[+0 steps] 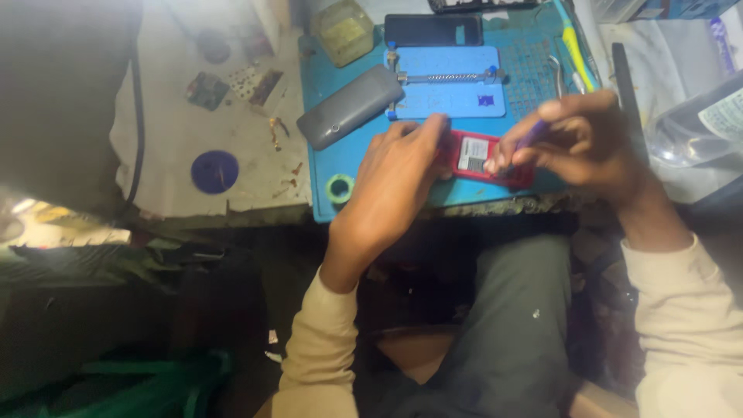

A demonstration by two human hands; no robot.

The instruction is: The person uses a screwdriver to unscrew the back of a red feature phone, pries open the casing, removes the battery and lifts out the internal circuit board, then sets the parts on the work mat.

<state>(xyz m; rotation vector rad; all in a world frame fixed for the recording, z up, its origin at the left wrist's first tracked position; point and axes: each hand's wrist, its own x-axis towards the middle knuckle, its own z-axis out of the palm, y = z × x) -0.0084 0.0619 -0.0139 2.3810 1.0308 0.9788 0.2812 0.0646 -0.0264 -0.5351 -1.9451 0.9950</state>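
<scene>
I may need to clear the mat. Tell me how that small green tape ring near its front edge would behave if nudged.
The green tape ring lies flat on the blue mat, so a nudge would probably slide it, not roll it. It looks small and hollow, so likely light. It sits close to the mat's front edge, beside the left hand, so a push could send it off the bench.

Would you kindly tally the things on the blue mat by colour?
Red: 1, the opened phone, under the left hand and right hand
Grey: 1, cover
Black: 1, phone
Blue: 1, clamp plate
Green: 1, tape ring
Yellow: 1, pen
Total: 6, on the mat
</scene>
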